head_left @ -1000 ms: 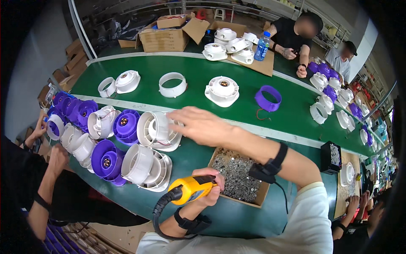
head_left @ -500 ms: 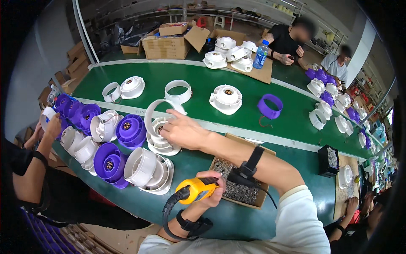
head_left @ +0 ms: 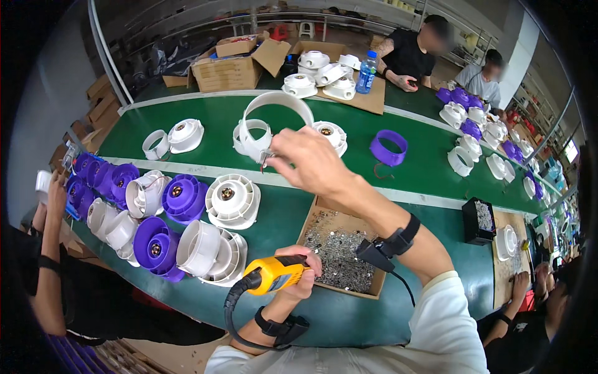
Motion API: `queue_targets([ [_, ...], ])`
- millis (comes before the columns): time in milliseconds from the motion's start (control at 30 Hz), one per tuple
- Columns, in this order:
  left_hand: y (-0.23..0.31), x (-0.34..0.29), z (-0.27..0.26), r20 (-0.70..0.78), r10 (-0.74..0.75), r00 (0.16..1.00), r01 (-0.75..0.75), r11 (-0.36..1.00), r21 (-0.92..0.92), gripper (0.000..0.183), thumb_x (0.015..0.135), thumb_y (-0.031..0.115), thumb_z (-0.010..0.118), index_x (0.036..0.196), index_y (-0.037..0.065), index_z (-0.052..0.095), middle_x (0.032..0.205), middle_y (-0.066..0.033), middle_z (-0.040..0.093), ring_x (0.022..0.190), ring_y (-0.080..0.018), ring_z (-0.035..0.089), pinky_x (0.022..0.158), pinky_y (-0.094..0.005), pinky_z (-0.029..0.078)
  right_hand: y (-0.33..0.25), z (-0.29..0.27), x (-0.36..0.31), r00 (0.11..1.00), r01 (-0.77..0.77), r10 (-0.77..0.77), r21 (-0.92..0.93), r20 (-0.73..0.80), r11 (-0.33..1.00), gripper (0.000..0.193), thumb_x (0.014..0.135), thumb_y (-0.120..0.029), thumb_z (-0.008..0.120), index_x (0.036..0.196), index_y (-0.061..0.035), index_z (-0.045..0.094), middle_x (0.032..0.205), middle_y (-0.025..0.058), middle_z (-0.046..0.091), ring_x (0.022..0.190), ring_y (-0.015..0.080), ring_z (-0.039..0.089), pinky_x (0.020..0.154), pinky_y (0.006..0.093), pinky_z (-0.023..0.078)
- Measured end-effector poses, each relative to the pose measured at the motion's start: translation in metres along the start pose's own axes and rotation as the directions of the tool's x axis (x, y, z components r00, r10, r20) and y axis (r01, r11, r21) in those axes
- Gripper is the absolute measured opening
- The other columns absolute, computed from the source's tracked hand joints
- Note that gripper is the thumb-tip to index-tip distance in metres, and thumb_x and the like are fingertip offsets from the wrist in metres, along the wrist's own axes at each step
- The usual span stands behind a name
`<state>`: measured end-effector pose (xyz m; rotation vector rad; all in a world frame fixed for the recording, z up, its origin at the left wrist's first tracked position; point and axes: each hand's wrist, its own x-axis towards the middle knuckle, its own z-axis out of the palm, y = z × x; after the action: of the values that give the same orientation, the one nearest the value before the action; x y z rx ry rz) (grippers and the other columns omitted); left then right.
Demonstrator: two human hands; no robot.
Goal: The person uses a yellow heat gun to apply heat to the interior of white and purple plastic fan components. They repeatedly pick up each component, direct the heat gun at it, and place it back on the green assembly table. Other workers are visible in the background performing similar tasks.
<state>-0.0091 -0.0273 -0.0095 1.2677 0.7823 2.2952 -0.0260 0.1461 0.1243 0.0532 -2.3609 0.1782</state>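
My left hand (head_left: 301, 272) is wrapped round a yellow corded power tool (head_left: 273, 275), whose front end is hidden by the fingers. A black cable runs from its other end past my left forearm. Raised over the bench, my right hand (head_left: 308, 158) pinches the lower edge of a white plastic ring (head_left: 254, 147). Beside the fingertips a small metal bit and a reddish wire show at the ring's edge. Below it, a white finned round housing (head_left: 232, 198) with a copper-coloured centre sits on the bench. My right forearm passes above an open cardboard box of small metal parts (head_left: 349, 252).
Purple and white housings (head_left: 156, 246) crowd the bench's left. On the green strip (head_left: 205, 165) behind stand a white ring, a white housing (head_left: 330, 134) and a purple ring (head_left: 389, 148). A black bin (head_left: 478, 221) stands right. Co-workers are at left, right and far side.
My right hand has lifted the white ring up and away from the white housing, which now shows whole. The left hand and power tool have shifted slightly.
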Motion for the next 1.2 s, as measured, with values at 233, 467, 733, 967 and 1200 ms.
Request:
queue_targets([
  [233,0.013,0.01,0.002,-0.088,0.095,0.992,-0.098,0.995,-0.033,0.051,0.087,0.037,0.065,0.111,0.004,0.034,0.06,-0.0073,0.051,0.047,-0.0177,0.05,0.046,-0.0321,0.044,-0.028,-0.084,-0.069,0.991,-0.11,0.111,-0.021,0.073,0.994,0.014,0.079,-0.018,0.064,0.083,-0.0078,0.055,0.071,0.0084,0.055,0.069,0.0294,0.054,0.069,0.0395,0.041],
  [467,0.059,0.05,0.035,-0.061,0.075,0.995,-0.064,0.985,0.16,0.051,0.093,0.046,0.049,0.12,0.005,0.034,0.058,-0.0031,0.045,0.041,-0.013,0.041,0.04,-0.0266,0.038,-0.066,-0.083,-0.188,0.892,-0.283,0.279,-0.041,0.355,0.958,0.013,0.08,-0.017,0.063,0.078,-0.0069,0.054,0.072,0.0071,0.054,0.072,0.0242,0.055,0.074,0.036,0.04],
  [733,0.05,0.061,0.067,0.124,-0.144,0.982,0.151,0.987,-0.047,0.05,0.085,0.026,0.068,0.112,-0.003,0.037,0.06,-0.0089,0.053,0.049,-0.0175,0.05,0.05,-0.0309,0.045,-0.063,-0.05,-0.224,0.849,-0.386,0.342,0.031,0.402,0.922,0.015,0.082,-0.023,0.061,0.079,-0.0089,0.063,0.074,0.0055,0.059,0.076,0.0234,0.059,0.076,0.0359,0.042],
  [967,0.023,0.06,0.075,0.156,-0.208,0.966,0.216,0.975,-0.041,0.044,0.085,0.018,0.065,0.112,-0.005,0.039,0.061,-0.0082,0.054,0.051,-0.017,0.051,0.049,-0.0301,0.046,-0.058,-0.048,-0.23,0.823,-0.423,0.362,0.046,0.437,0.905,0.019,0.083,-0.026,0.059,0.078,-0.0078,0.064,0.073,0.0054,0.059,0.076,0.0234,0.059,0.075,0.0358,0.043],
  [1200,0.013,0.057,0.074,0.171,-0.268,0.948,0.279,0.959,-0.043,0.043,0.082,0.012,0.064,0.113,-0.006,0.039,0.06,-0.0093,0.054,0.049,-0.0179,0.051,0.048,-0.0298,0.045,-0.056,-0.047,-0.234,0.803,-0.436,0.367,0.044,0.469,0.899,0.018,0.082,-0.026,0.062,0.081,-0.0078,0.062,0.074,0.0044,0.057,0.078,0.0222,0.057,0.076,0.0346,0.043],
])
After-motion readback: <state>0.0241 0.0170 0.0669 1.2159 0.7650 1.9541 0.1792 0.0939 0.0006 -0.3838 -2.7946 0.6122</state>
